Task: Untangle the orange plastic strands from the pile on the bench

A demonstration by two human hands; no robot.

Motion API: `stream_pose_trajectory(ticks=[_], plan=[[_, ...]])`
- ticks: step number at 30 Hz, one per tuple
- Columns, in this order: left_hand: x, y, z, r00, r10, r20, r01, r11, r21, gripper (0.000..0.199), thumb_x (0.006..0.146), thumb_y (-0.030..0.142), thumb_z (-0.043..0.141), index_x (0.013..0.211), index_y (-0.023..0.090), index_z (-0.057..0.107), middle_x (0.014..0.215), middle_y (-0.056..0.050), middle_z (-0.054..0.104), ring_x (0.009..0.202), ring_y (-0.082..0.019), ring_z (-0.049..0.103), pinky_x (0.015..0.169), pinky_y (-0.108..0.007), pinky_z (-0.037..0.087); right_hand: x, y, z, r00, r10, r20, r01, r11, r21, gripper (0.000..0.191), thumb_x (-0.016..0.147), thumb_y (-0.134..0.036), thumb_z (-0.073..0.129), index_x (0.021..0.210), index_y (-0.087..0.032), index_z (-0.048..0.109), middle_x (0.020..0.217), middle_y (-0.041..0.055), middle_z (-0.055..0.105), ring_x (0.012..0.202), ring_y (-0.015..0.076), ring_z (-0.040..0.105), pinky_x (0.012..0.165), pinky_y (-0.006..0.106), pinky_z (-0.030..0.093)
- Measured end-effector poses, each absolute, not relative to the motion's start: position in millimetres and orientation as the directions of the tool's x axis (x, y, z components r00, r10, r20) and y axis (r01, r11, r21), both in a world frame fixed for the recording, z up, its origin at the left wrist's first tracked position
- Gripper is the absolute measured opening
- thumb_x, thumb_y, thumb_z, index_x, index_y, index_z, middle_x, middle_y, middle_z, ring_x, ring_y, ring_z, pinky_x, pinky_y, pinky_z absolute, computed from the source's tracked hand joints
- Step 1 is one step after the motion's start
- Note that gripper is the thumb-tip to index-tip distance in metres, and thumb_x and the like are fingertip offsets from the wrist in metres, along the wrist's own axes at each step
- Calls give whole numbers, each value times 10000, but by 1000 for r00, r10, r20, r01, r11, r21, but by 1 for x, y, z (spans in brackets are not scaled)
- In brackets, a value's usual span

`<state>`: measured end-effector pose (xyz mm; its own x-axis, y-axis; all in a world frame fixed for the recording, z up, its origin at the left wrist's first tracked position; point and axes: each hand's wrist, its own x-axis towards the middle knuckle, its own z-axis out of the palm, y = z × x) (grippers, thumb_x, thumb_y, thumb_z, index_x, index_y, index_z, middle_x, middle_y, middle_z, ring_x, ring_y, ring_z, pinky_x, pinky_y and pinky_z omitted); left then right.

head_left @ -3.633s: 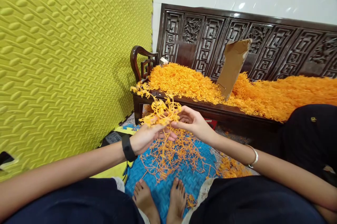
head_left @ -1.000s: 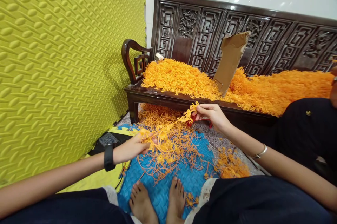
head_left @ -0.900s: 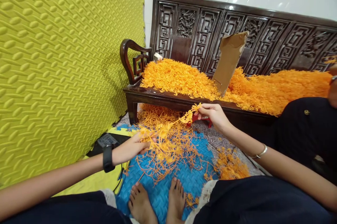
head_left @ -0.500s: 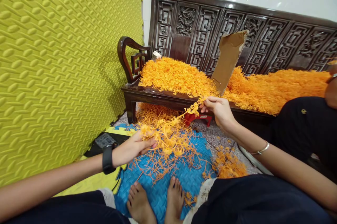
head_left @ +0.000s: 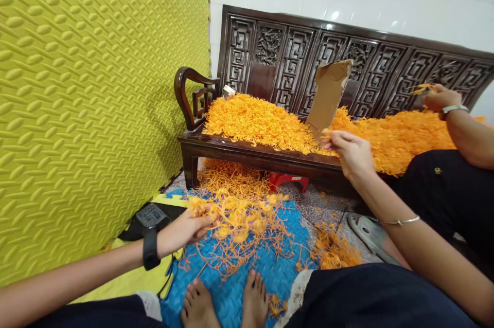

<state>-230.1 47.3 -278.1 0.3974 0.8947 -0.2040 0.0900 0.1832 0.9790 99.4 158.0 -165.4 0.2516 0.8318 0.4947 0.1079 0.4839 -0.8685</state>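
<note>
My left hand (head_left: pixel 189 226), with a black band on the wrist, is closed around a tangled bunch of orange plastic pieces on thin stems (head_left: pixel 243 215) above the blue mat. My right hand (head_left: pixel 353 153) is raised at the bench's front edge, fingertips pinched on a small orange plastic piece (head_left: pixel 327 133), blurred by motion. Just beyond it, a pile of small orange plastic pieces (head_left: pixel 254 117) lies on the dark carved bench (head_left: pixel 247 150). An upright cardboard flap (head_left: pixel 328 91) divides this pile from another orange pile (head_left: pixel 401 138) to the right.
A co-worker's hand (head_left: pixel 442 99) holds orange strands at the right. Bare orange stems (head_left: pixel 231 176) are heaped under the bench beside a red stool (head_left: pixel 287 180). A tall yellow foam mat (head_left: pixel 96 86) walls the left side. More orange pieces (head_left: pixel 335 248) lie on the floor by a slipper (head_left: pixel 370 235).
My right hand has moved right and away from the bunch, parting the stretched strand between my hands. My left hand shifted slightly left. The co-worker's hand has come into fuller view.
</note>
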Motion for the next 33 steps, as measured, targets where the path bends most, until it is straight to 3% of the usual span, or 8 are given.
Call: stream_pose_trajectory(ticks=[4, 7, 10, 16, 19, 24, 30, 33], plan=[[-226, 55, -279, 420, 880, -223, 92, 203, 975, 467, 570, 586, 616, 609, 195, 363, 381, 127, 239, 336, -28, 127, 343, -187, 74, 80, 148, -210, -350, 937, 17, 415, 171, -894, 219, 626, -309, 674, 745, -125, 669, 646, 46, 650, 530, 110, 591, 520, 216, 478], [-224, 49, -272, 410, 885, -220, 149, 172, 974, 449, 573, 568, 601, 590, 196, 350, 380, 123, 236, 352, -30, 131, 361, -188, 80, 56, 154, -250, -439, 842, -314, 561, -16, -828, 207, 517, -253, 733, 631, -103, 648, 516, 43, 615, 443, 142, 575, 454, 248, 480], [-226, 42, -265, 425, 881, -207, 239, 111, 965, 403, 589, 508, 579, 543, 194, 330, 372, 111, 235, 373, -36, 149, 383, -193, 103, 47, 181, -243, -416, 884, -211, 479, 16, -877, 258, 488, -262, 759, 646, -102, 633, 559, 52, 626, 498, 157, 597, 522, 273, 509], [-225, 40, -262, 452, 864, -222, 261, 110, 959, 309, 603, 425, 523, 557, 203, 312, 381, 113, 238, 373, -41, 143, 382, -207, 108, 69, 244, -151, -106, 965, 238, 111, 249, -962, 427, 864, -482, 340, 1202, -226, 391, 1194, 85, 520, 976, 119, 584, 856, 259, 468], [-225, 42, -263, 461, 862, -212, 255, 101, 962, 324, 611, 445, 524, 572, 202, 313, 403, 113, 234, 382, -40, 144, 388, -205, 106, 76, 237, -175, -122, 988, 89, -27, 86, -996, 333, 860, -336, 421, 1163, -199, 426, 1180, 108, 533, 935, 141, 609, 865, 297, 472], [-223, 42, -259, 423, 869, -256, 287, 140, 948, 311, 570, 438, 533, 583, 204, 329, 377, 118, 236, 374, -38, 134, 393, -209, 92, 65, 188, -254, -385, 883, -266, 176, -213, -961, 219, 807, -244, 528, 962, -103, 591, 1031, 147, 620, 861, 169, 629, 832, 314, 485], [-224, 42, -253, 417, 864, -283, 290, 169, 942, 299, 557, 412, 534, 596, 210, 317, 376, 122, 210, 368, -40, 131, 395, -202, 94, 56, 151, -247, -697, 650, -304, 268, -159, -950, 613, 840, -597, 299, 1078, -101, 569, 1077, 166, 599, 854, 165, 624, 722, 281, 497], [-228, 43, -255, 398, 874, -280, 280, 175, 944, 275, 548, 400, 509, 598, 211, 315, 382, 122, 203, 369, -42, 131, 390, -199, 96, 58, 142, -244, -744, 560, -365, 436, -8, -900, 546, 744, -496, 574, 1152, -136, 526, 1100, 128, 594, 906, 152, 602, 719, 236, 480]])
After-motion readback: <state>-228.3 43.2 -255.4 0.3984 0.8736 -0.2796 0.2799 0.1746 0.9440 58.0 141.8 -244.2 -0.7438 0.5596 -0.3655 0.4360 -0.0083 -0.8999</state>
